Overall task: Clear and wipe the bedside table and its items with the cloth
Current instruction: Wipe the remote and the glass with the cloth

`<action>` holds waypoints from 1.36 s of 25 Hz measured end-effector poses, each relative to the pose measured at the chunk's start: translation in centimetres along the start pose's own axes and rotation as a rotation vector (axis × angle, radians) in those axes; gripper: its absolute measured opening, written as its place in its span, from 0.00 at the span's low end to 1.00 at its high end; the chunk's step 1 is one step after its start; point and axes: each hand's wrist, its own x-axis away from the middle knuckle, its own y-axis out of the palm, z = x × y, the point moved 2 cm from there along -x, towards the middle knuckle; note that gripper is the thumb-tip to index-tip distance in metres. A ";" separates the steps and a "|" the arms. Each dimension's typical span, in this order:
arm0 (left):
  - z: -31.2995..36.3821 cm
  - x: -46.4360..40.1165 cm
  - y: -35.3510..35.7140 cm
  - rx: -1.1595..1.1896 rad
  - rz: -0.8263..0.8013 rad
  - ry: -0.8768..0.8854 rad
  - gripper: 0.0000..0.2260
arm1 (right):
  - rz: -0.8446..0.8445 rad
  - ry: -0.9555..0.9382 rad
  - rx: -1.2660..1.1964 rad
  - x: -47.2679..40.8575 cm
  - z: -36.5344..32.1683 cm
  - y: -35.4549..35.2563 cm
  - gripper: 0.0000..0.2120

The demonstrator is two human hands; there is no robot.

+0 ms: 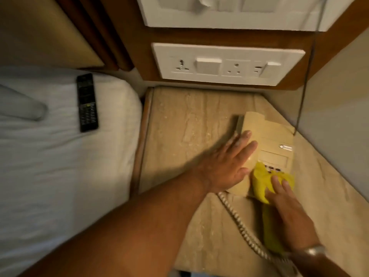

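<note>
Pressing down flat, the right hand (287, 204) holds a yellow cloth (263, 182) on the buttons of a tan phone (269, 140), low and right of the middle of the frame. Open and flat, the left hand (225, 164) rests on the phone's left side and grips nothing. Under the phone is the bedside table (179, 124). A curly cord (239, 222) runs toward the lower right. On the bed (50, 166), at the left, lies a black remote (87, 102).

No text on the telephone (267, 148) or remote (87, 102) is legible.
</note>
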 end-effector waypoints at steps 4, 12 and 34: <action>-11.7 5.5 -7.3 -0.108 0.263 -0.606 0.30 | -0.034 0.359 -0.171 -0.1 -1.1 -3.9 0.15; -24.8 13.9 -13.8 0.158 0.327 -1.406 0.27 | 0.211 0.059 -0.524 -12.4 -18.1 -5.3 0.12; 9.0 7.7 -18.5 1.972 0.159 -0.842 0.27 | 0.158 0.125 -0.274 -8.3 -18.2 -22.7 0.12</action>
